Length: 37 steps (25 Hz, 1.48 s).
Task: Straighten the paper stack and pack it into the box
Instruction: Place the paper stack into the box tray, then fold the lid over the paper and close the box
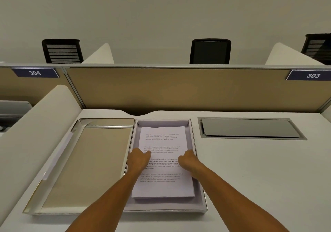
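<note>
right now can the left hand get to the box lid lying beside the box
Probably yes. The left hand rests on the paper stack in the box, and the lid lies open right beside it, with nothing between.

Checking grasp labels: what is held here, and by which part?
The paper stack, inside the box: left hand at its left edge, right hand at its right edge.

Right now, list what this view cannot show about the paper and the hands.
Head view only:
- Fingers of the left hand and right hand: curled under, so their grip cannot be told.
- Paper stack thickness: only the near edge shows.
- Printed text: partly covered by both hands, otherwise too small to read fully.
- Box floor: hidden under the stack.
</note>
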{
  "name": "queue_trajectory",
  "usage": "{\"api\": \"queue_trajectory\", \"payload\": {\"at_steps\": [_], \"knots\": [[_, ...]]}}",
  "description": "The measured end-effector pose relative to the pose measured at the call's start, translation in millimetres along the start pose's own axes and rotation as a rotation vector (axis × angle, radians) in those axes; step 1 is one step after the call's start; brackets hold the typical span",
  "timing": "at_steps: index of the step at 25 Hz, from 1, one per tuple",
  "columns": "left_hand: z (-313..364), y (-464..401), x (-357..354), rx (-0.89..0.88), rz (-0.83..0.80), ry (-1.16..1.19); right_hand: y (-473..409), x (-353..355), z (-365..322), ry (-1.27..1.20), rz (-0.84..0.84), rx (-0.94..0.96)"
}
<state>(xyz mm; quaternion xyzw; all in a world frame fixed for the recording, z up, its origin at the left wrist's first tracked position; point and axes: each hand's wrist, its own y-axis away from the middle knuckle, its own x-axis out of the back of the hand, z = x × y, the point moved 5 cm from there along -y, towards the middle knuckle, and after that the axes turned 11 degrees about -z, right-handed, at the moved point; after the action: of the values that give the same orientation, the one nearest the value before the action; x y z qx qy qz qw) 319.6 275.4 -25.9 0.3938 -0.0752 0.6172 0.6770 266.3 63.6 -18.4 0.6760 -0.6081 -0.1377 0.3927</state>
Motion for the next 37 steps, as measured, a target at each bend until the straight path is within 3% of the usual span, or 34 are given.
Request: {"api": "queue_trajectory", "payload": {"at_steps": [6,9,15,24,27,34,37], "knots": [[-1,26,-2,-0.179,0.025,-0.164,4,-7,2,0.117,0.006,0.006],[-7,42,9,-0.338,0.082,-0.272,7,-14,4,0.198,0.039,0.097],[-59,63,43,-0.329,0.135,-0.344,23,-24,4,0.505,0.077,0.209],[-127,100,86,-0.186,0.391,-0.312,47,-60,-2,0.507,0.005,0.38],[-159,118,105,-0.052,0.511,-0.273,54,-88,-3,0.533,-0.031,0.399],[-196,124,103,0.361,0.57,0.333,41,-97,13,0.716,0.005,0.292],[-201,122,99,0.491,0.525,0.444,37,-94,21,0.778,0.048,0.262]]}}
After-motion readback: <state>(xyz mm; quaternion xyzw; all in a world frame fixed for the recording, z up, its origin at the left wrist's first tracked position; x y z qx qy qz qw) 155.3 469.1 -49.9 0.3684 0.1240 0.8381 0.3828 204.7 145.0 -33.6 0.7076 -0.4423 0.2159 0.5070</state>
